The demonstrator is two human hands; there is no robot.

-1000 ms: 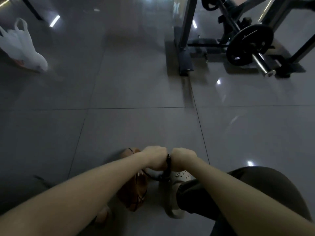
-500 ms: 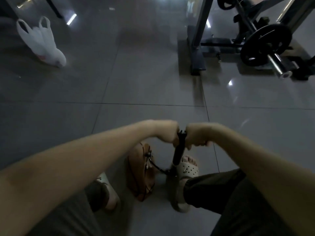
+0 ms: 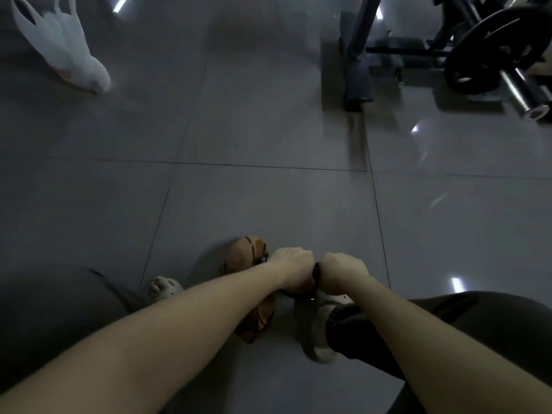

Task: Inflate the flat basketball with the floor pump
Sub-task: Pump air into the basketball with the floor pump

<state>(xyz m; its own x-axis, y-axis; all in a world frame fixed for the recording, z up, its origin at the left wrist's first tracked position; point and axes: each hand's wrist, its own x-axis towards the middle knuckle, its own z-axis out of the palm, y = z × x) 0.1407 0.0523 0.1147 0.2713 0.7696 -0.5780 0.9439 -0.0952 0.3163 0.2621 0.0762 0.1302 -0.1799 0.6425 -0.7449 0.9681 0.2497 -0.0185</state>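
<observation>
Two bare forearms reach down from the bottom of the frame, past dark trousers (image 3: pixel 448 330), to a pump handle (image 3: pixel 316 271) held low above the floor. The left hand (image 3: pixel 294 265) and right hand (image 3: pixel 343 271) sit knuckles up, side by side, each with fingers curled tight round its end of the handle. Only a short black stretch shows between the fists, and the pump's barrel is hidden beneath them. The right foot, in a pale sandal (image 3: pixel 316 336), is planted directly under the right hand. The orange ball (image 3: pixel 243 258) lies on the tiles just left of the pump, between the two feet. It is partly covered by the left forearm and looks slack rather than round. A thin dark line curving under the left hand appears to be the hose (image 3: pixel 294 293), though the dim light leaves its ends unclear. Beyond, on the grey tiled floor (image 3: pixel 268 204), a white bag (image 3: pixel 64 46) lies far left. A rack (image 3: pixel 357 70) and a weight plate (image 3: pixel 490 52) stand far right.
</observation>
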